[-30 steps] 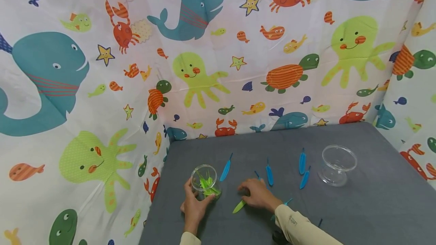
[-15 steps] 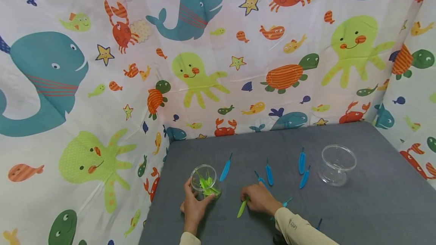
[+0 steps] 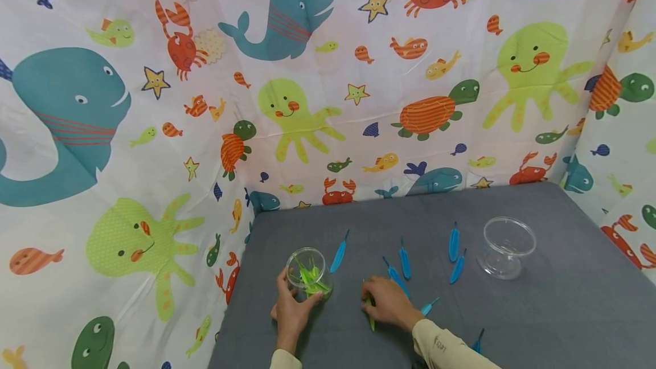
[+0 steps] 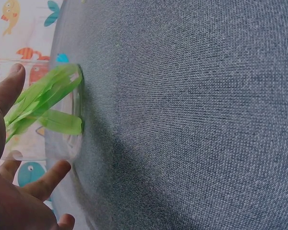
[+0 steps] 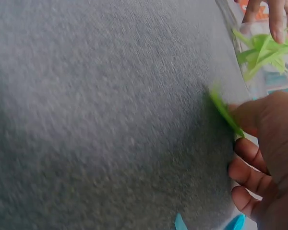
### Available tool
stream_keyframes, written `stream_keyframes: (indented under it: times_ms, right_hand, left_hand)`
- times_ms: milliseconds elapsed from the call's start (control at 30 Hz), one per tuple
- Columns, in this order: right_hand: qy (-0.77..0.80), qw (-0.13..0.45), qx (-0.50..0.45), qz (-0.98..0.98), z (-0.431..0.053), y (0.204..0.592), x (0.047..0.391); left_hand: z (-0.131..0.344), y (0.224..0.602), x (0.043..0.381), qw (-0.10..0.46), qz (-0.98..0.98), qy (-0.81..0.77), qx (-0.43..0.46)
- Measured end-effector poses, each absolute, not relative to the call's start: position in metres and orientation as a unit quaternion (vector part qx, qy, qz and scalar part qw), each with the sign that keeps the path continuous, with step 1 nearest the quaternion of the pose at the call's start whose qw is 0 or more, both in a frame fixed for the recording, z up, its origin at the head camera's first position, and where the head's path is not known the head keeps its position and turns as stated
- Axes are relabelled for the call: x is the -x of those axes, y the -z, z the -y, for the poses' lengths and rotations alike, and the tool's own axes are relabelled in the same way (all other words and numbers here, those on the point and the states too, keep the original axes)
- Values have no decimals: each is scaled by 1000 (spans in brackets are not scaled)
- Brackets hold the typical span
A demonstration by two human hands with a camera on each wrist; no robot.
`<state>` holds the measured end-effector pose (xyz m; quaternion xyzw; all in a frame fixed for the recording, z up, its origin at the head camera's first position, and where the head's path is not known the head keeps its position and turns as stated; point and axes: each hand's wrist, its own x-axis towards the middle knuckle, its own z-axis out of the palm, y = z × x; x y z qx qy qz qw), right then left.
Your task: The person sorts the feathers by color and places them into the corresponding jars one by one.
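Observation:
My left hand (image 3: 293, 313) grips a clear plastic cup (image 3: 323, 261), thumb on the near side and fingers round its left. Inside the cup stand several bright green feathers (image 4: 45, 98), seen through its wall in the left wrist view. In the middle of the grey table my right hand (image 3: 390, 302) pinches another green feather (image 5: 224, 112) between thumb and index finger. Its tip points toward me beneath the hand in the head view. The other right fingers are curled. Blue feathers (image 3: 396, 277) lie just beyond and beside the right hand.
More blue feathers lie apart on the grey cloth (image 3: 512, 323), one of them (image 3: 339, 255) right of the cup and a pair (image 3: 454, 244) farther right. A clear footed bowl (image 3: 504, 249) stands at the right. A curtain (image 3: 328, 73) printed with sea animals hangs behind the table.
The green feather in the right hand has swung from a slant to nearly upright in the head view. The right hand has shifted slightly nearer me, uncovering a blue feather. The left hand stays put.

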<state>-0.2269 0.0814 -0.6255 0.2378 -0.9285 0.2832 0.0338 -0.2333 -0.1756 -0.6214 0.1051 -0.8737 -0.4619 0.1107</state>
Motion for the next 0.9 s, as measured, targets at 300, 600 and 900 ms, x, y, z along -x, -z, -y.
stream_keyframes:
  times_ms: [300, 600, 900]
  right_hand:
    - [-375, -26, -195, 906, -75, 626, 226]
    - [-517, -73, -179, 834, -82, 626, 231]
    - [-644, -69, -214, 731, -91, 617, 239]
  left_hand:
    - [175, 620, 233, 110, 873, 463, -107]
    - [176, 619, 232, 108, 872, 466, -103]
    - [175, 620, 232, 107, 872, 466, -105]
